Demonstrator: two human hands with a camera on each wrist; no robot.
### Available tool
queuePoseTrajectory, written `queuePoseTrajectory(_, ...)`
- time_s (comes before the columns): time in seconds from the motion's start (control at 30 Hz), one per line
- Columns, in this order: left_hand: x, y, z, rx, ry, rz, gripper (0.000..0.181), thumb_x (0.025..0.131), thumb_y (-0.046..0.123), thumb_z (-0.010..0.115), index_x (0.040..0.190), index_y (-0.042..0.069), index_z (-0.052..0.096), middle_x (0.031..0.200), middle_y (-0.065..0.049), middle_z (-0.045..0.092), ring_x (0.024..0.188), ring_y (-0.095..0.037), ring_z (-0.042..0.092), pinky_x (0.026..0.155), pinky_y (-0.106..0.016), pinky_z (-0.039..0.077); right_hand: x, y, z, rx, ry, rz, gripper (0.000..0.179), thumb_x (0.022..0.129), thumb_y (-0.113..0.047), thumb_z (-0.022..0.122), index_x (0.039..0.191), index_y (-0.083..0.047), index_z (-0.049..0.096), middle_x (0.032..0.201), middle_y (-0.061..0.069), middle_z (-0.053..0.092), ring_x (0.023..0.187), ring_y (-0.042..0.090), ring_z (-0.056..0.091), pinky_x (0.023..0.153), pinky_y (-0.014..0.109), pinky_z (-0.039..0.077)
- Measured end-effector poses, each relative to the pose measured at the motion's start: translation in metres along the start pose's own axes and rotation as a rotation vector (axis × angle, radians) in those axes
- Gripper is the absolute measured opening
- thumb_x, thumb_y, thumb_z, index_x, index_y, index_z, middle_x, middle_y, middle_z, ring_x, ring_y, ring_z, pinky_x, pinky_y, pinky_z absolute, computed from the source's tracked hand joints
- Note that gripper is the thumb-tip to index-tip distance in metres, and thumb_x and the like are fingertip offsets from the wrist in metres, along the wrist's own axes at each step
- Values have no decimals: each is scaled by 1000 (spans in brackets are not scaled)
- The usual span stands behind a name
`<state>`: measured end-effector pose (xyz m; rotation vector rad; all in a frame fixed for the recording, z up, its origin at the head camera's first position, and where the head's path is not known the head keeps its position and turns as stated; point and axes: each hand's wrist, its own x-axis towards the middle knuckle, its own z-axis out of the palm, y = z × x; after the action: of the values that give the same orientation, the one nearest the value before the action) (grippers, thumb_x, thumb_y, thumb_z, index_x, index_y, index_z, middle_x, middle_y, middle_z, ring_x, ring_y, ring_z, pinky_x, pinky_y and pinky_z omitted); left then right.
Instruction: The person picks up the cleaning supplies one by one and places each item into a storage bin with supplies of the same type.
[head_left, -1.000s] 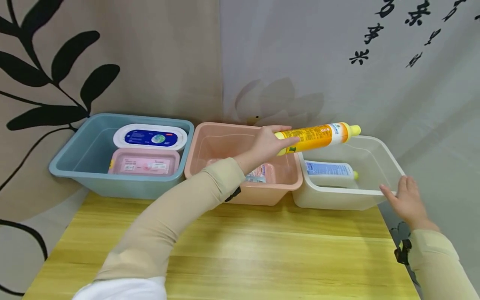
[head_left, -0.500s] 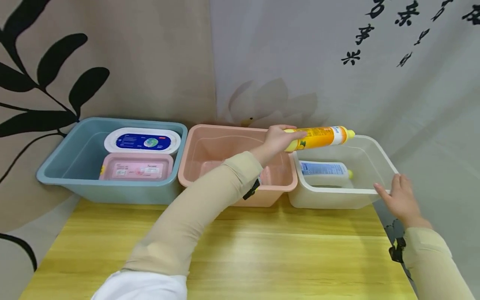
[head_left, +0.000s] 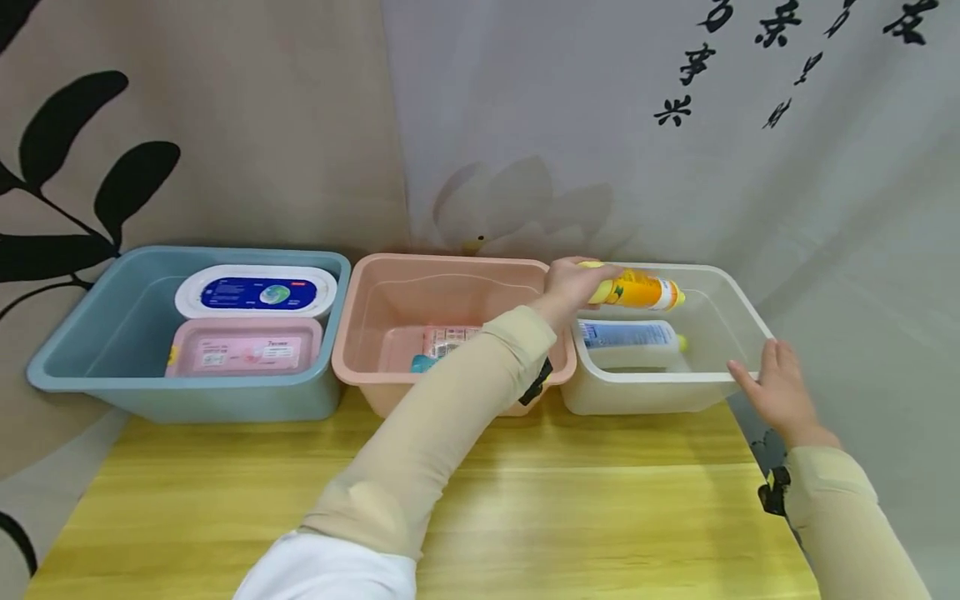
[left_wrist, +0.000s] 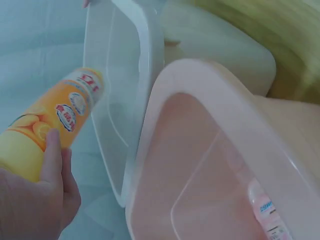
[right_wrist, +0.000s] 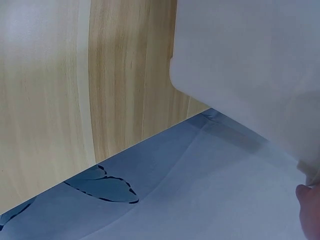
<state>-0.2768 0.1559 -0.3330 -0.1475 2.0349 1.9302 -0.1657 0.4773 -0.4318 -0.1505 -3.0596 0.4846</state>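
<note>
My left hand grips an orange-and-yellow bottle with a fruit label. Held by one end, the bottle hangs over the back left of the white bin, its far end tilted down. In the left wrist view, the thumb lies along the bottle, beside the bin's opening. Inside the white bin lies a white bottle with a blue label and a yellow-green tip. My right hand rests on the bin's front right corner, fingers straight along its side; in the right wrist view only a fingertip shows.
A pink bin stands left of the white one, holding packaged items partly hidden by my left arm. Farther left, a blue bin holds a white pack and a pink pack. The wooden table ends near my right forearm.
The view has swung right, so the bins appear farther left. My left hand has carried the bottle right, relative to the bins, and lowered its far end. My right hand stays at the corner.
</note>
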Motion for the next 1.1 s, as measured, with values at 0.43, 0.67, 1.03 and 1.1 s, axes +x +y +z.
queuePoseTrajectory(0.43, 8, -11, 11, 45, 31, -40, 34, 77, 32, 74, 99, 9, 64, 87, -3, 61, 73, -14, 59, 71, -28, 58, 2, -7, 5, 26, 6, 7, 86, 98, -51, 28, 143, 14, -8, 146, 41, -7, 138, 52, -9, 111, 64, 2)
queuePoseTrajectory(0.67, 19, -14, 14, 86, 57, -61, 34, 76, 29, 74, 102, 8, 65, 86, -3, 60, 70, -13, 58, 58, -24, 56, 6, -8, 6, 23, 31, 0, 86, 98, -51, 28, 143, 13, -6, 147, 41, -5, 138, 52, -6, 111, 63, 2)
queuePoseTrajectory(1.03, 21, -16, 23, 69, 42, -107, 46, 80, 27, 71, 117, 6, 53, 99, -9, 59, 76, -16, 56, 71, -28, 58, 6, -5, 8, 24, 44, 16, 86, 98, -52, 27, 144, 12, -6, 148, 39, -5, 138, 52, -5, 111, 64, 3)
queuePoseTrajectory(1.1, 21, -16, 26, 74, 39, -129, 46, 82, 27, 69, 118, 5, 52, 101, -11, 59, 78, -17, 56, 73, -29, 57, 6, -5, 7, 26, 42, 18, 86, 98, -52, 27, 144, 12, -6, 147, 39, -5, 138, 52, -5, 111, 64, 3)
